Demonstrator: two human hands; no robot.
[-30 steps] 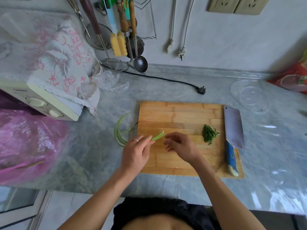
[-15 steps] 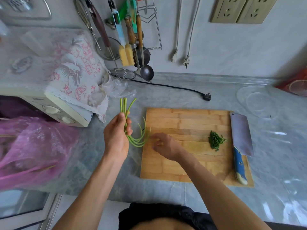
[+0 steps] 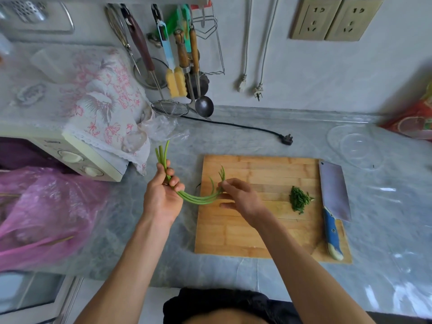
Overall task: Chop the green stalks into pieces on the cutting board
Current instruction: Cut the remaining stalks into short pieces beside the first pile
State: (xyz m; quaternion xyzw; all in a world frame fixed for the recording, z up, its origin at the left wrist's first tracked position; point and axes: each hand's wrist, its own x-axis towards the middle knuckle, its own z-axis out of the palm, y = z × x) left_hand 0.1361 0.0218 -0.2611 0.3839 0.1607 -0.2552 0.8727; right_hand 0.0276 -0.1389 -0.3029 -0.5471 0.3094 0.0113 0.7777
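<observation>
Single view only: head-worn wide-angle camera, looking forward and steeply down from above the person's chest. Dark clothing fills the bottom centre of the frame; both forearms run up from the lower edge toward mid-frame. The grey bench [image 3: 268,139] spans the middle band, close under the lens. The cutting board [image 3: 257,239] sits right of centre, its edges slightly skewed by lens distortion. The rear wall [image 3: 327,73] fills the upper part, with the sockets [image 3: 336,18] at upper right leaning outward. Straight lines bow toward the frame edges. No second view, so no overlap to record.
</observation>
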